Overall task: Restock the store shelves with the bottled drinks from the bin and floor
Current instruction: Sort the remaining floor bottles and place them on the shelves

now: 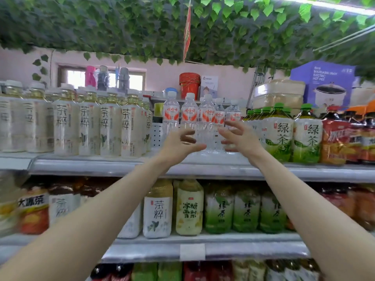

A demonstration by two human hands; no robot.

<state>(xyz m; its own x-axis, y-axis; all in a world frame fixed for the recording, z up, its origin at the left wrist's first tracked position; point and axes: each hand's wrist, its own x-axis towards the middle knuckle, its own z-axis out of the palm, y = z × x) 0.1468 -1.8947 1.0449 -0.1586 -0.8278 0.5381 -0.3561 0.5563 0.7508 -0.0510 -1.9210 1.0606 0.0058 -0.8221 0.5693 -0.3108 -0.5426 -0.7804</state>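
Both arms reach up to the top shelf (101, 165). The left hand (178, 141) and right hand (238, 136) are unclenched, fingers spread and loosely bent, nothing clasped. They flank the front of the water bottles (189, 116), left hand at their 7 o'clock, right hand at their 4 o'clock. Can't tell whether the fingertips touch the plastic; it's blurry there.

Likely step: squaring up the water row. To do it well, press low on the bodies with flat palms, not near the caps, since tall thin bottles look tippy. Slide them back together and close the gap at 9 o'clock of the cluster. Keep the labels facing out and watch the right wrist near the green tea bottles (282, 134) at 3 o'clock.

The water bottles stand upright in a tight cluster on the top shelf, dead centre. They sit between the pale tea bottles (87, 126) at 9 o'clock and the green tea at 3 o'clock. Clear plastic, white caps, red-and-white labels, several rows deep. Exact count unclear.
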